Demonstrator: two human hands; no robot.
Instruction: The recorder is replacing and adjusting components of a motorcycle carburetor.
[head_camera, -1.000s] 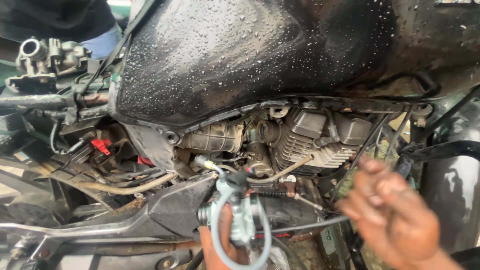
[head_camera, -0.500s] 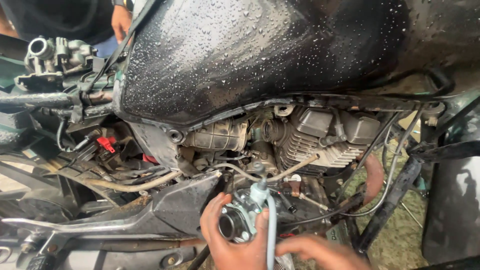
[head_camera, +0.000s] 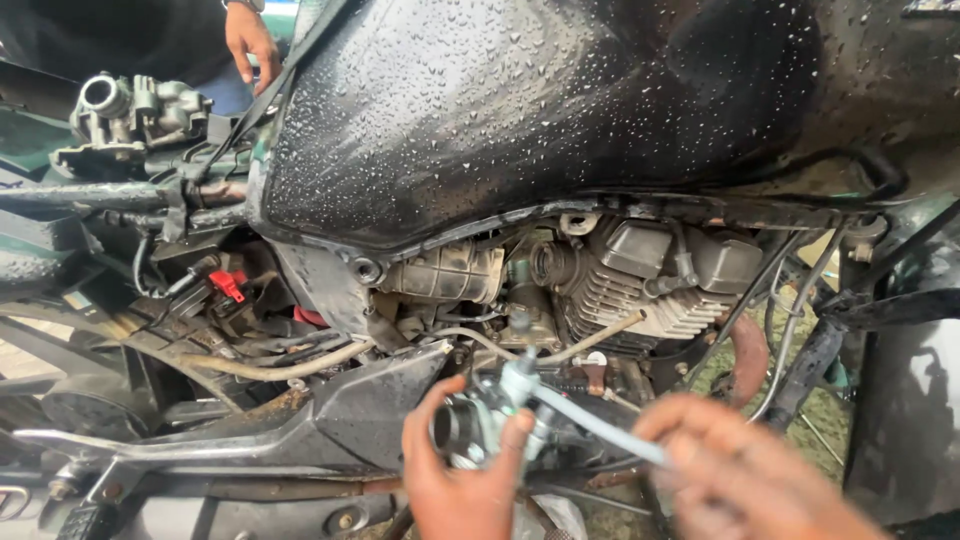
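**Carburettor in hand under the wet tank**

The small silver metal carburettor (head_camera: 478, 425) sits low in the middle, just under the engine, and the left hand (head_camera: 462, 480) is clamped around it, thumb on one side, fingers curled up the other. A pale grey-blue flexible hose (head_camera: 595, 425) runs off its top, down to the right, straight into the right hand (head_camera: 745, 475). That hand is blurred; its fingers bunch around the hose end, pinching it. Right above, the grey finned engine cylinder (head_camera: 640, 300). Over everything, the glossy black fuel tank (head_camera: 540, 110), beaded with water drops. Left of the engine, a small red plastic connector (head_camera: 228, 285) among dark cables. Top left, another person's hand (head_camera: 250, 40) rests on the tank edge.
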